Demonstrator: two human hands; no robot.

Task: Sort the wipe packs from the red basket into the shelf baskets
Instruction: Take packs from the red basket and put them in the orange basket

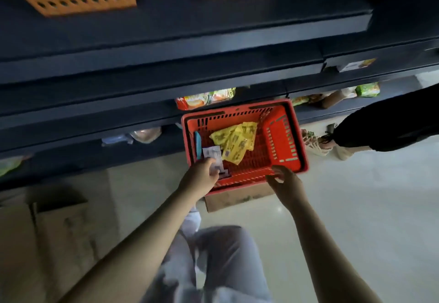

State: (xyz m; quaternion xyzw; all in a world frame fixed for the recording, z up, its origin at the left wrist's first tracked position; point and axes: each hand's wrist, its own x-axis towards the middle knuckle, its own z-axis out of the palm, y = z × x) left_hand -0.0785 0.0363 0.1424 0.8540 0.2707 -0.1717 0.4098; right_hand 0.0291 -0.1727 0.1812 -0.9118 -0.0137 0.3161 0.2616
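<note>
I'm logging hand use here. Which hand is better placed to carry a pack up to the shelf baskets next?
Left. The left hand grips the white pack inside the red basket, so it likely only has to lift. The right hand is open at the near rim, holding nothing.

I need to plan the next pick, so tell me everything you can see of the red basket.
The red basket is rectangular plastic with slotted walls and a mesh floor, dark handles folded along its rim. It rests on a cardboard box on the floor before the shelves. Inside lie yellow packs, a teal item at its left wall and a white pack, which the left hand pinches. The right hand is open at the near rim; contact unclear.
</note>
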